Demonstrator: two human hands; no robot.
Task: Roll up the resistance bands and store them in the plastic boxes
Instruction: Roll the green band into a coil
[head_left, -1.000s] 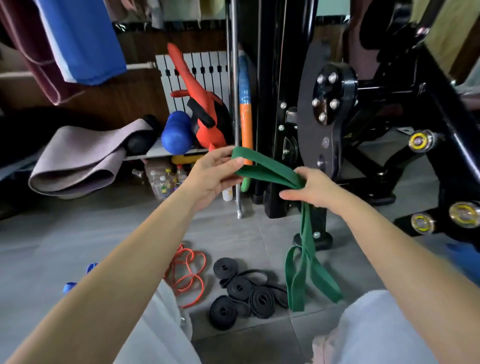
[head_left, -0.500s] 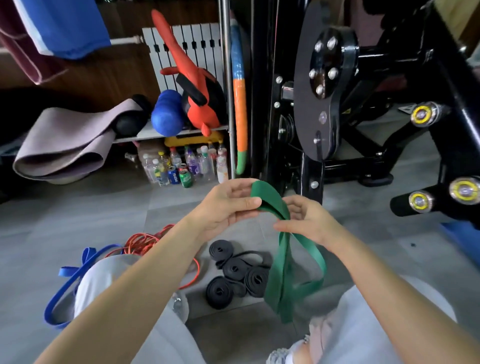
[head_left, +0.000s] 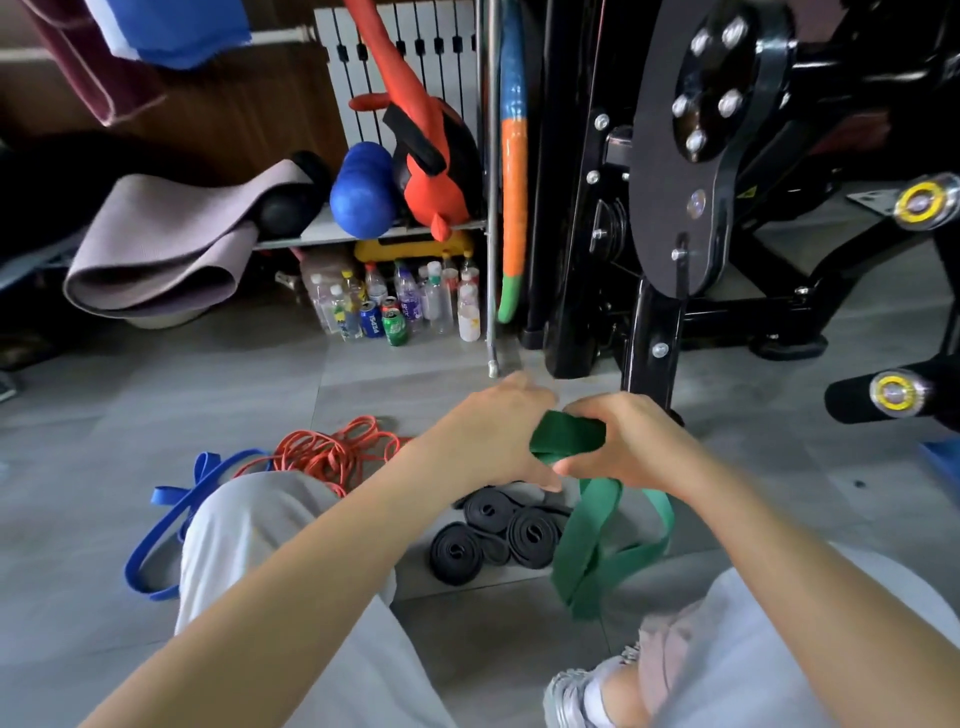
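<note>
Green resistance band (head_left: 569, 434): we pinch its folded end in our left hand (head_left: 483, 441) and right hand (head_left: 631, 444), seemingly to start rolling, the tail hanging below.

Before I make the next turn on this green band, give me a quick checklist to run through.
1. Grip of left hand on green band: ok.
2. Grip of right hand on it: ok.
3. The loose tail hangs free below both hands: ok.
4. Roll tight and even: cannot tell, the hands cover it.
5. A plastic box within reach: cannot tell, none in view.
</note>
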